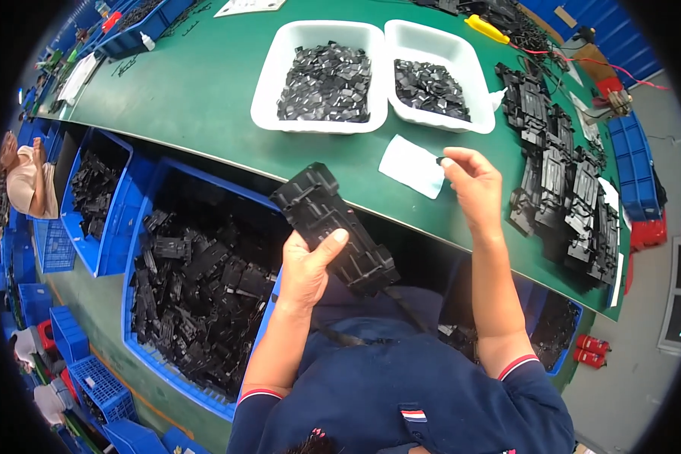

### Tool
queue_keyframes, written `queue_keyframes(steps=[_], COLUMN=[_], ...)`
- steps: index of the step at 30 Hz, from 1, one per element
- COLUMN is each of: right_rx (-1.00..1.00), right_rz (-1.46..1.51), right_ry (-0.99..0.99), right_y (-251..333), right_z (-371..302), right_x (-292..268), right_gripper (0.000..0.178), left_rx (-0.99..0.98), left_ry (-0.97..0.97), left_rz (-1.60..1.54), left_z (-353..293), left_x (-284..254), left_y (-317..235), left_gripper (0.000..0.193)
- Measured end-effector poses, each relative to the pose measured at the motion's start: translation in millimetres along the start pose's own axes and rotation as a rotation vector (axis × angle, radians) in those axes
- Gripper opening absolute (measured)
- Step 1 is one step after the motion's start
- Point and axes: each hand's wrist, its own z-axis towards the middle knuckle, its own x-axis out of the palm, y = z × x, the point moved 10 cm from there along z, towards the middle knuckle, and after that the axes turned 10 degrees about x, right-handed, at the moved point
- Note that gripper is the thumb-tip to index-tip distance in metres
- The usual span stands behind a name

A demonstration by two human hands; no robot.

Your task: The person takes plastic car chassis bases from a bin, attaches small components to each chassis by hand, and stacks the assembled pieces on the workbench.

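Observation:
My left hand is closed round a long black moulded plastic part, thumb on top, held tilted over the front edge of the table. Over the green tabletop, my right hand pinches a small black piece between thumb and fingertips. Just left of that hand lies a pale cloth or paper sheet. Two white tubs stand behind it: the left tub holds many small black pieces, and the right tub holds a smaller heap of similar pieces.
Stacked black moulded parts line the table's right side. Below the front edge, a large blue bin is full of black parts, with another blue bin beside it. A yellow-handled tool lies behind the tubs. Another person is at far left.

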Motion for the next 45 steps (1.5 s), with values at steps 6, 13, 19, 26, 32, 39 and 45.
queue_keyframes(steps=[6, 13, 19, 26, 32, 39, 45], right_rx=[-0.021, -0.017, -0.015, -0.051, -0.093, -0.43, -0.877], right_rz=[-0.13, -0.275, -0.321, -0.478, -0.511, -0.31, -0.342], right_ry=[-0.021, -0.076, -0.076, -0.14, -0.144, -0.09, -0.174], right_y=[-8.6, -12.8, -15.9, -5.8, 4.6, 40.1, 66.4], right_z=[17.6, 24.6, 25.9, 19.7, 14.0, -22.0, -88.1], right_x=[14.5, 15.2, 19.7, 22.2, 21.6, 11.6, 2.6], right_gripper=[0.014, 0.015, 0.015, 0.015, 0.014, 0.011, 0.018], left_rx=[-0.118, -0.189, -0.228, -0.254, -0.235, -0.246, -0.046], left_ry=[0.182, 0.184, 0.201, 0.21, 0.217, 0.198, 0.011], left_rz=[-0.126, -0.18, -0.174, -0.143, -0.152, -0.155, -0.217], left_z=[19.6, 32.4, 35.5, 36.9, 37.4, 33.5, 31.1], left_x=[44.7, 54.7, 55.0, 54.6, 57.7, 53.2, 36.5], left_y=[27.4, 44.8, 48.1, 49.2, 45.6, 48.9, 22.3], left_gripper=[0.044, 0.037, 0.032, 0.033, 0.034, 0.032, 0.034])
